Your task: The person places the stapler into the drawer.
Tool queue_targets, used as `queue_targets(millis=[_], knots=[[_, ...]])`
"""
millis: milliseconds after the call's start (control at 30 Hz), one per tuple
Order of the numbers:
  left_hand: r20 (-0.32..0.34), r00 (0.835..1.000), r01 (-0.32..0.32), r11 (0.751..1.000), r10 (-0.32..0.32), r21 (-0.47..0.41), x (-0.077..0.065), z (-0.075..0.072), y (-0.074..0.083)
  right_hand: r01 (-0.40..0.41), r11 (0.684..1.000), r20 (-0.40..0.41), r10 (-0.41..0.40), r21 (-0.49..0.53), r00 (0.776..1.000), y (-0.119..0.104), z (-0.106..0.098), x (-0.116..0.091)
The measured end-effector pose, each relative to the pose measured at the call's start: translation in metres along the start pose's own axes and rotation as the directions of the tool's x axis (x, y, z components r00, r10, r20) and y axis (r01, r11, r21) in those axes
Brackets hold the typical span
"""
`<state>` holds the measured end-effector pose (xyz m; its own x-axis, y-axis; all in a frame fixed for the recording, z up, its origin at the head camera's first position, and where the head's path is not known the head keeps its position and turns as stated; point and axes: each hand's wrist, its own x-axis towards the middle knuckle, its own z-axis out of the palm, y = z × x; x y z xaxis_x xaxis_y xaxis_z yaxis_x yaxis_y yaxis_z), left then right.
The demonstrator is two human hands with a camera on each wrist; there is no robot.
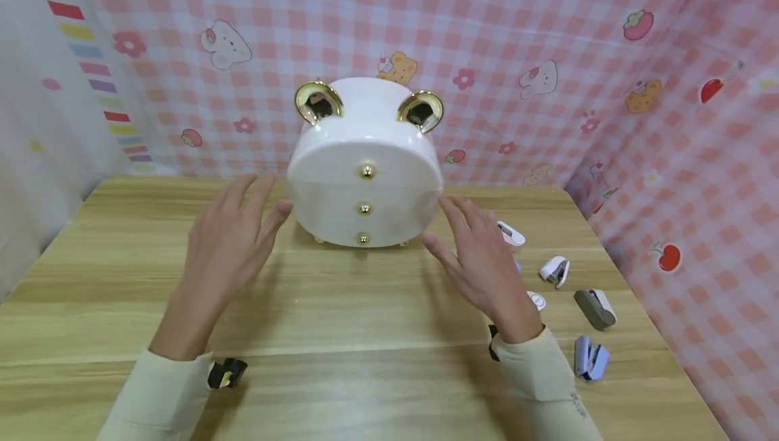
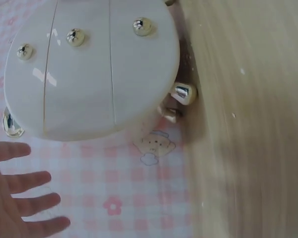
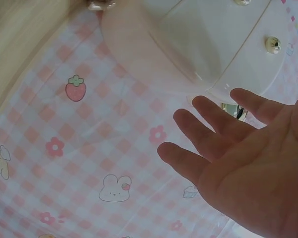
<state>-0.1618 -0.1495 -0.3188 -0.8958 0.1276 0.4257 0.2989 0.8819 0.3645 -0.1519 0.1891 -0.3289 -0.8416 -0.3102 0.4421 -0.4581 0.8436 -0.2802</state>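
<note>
A glossy white rounded drawer box (image 1: pixel 328 191) stands on the wooden table, with two gold ears on top. Three gold knobs run down its front, and seams between the drawers show in the left wrist view. To the left of the box, my left hand (image 1: pixel 226 235) has its fingers spread and holds nothing. On the other side my right hand (image 1: pixel 481 258) reaches toward the box's lower right edge with fingers extended and its palm bare. In the right wrist view, that hand's fingers (image 3: pixel 188 163) overlap the box's edge.
Several mini staplers lie right of my right hand: a white one (image 1: pixel 554 270), a grey-brown one (image 1: pixel 595 310), a blue one (image 1: pixel 590 358) and others partly hidden behind the hand. A pink checked cloth (image 1: pixel 487 35) hangs behind the table (image 1: pixel 341 387) and along its right side.
</note>
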Motion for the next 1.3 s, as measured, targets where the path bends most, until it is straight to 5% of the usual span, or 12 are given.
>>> queue_targets(millis=[300,667,833,1300], knots=[[-0.14,0.985,0.065,0.965,-0.103,-0.253,0.026,0.0,0.004,-0.008,0.999,-0.015,0.009,0.046,1.0,-0.014,0.004,0.003],[-0.039,0.98,0.166,0.911,-0.194,-0.378,0.055,0.01,-0.003,0.052,0.995,-0.128,-0.041,0.083,0.991,-0.029,0.021,0.019],[-0.003,0.971,0.221,0.899,-0.24,-0.378,0.062,0.017,-0.01,0.082,0.991,-0.102,-0.071,0.109,0.992,-0.037,0.033,0.032],[0.018,0.964,0.246,0.866,-0.265,-0.436,0.092,0.018,-0.005,0.122,0.977,-0.203,-0.085,0.177,0.976,-0.059,0.054,0.081]])
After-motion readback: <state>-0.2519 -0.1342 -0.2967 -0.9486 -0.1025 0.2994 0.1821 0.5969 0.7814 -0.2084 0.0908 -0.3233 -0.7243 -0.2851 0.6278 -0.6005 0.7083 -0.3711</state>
